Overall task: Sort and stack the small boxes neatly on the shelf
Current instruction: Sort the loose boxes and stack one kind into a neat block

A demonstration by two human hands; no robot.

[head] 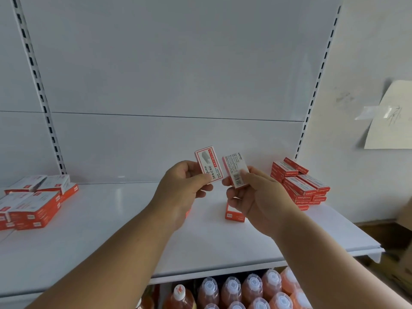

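Currently you are at the sorting step: your left hand (185,181) pinches one small box (208,163) front face up, and your right hand (249,192) pinches a second box (235,171) barcode side up, both raised above the shelf (111,219), just beside each other but apart. One more box (234,214) lies on the shelf under your right hand, possibly with another behind your left wrist. Stacks stand at the left (33,201) and the right (298,181). Next, judge which stack each box matches, turn them alike, and set them square on top
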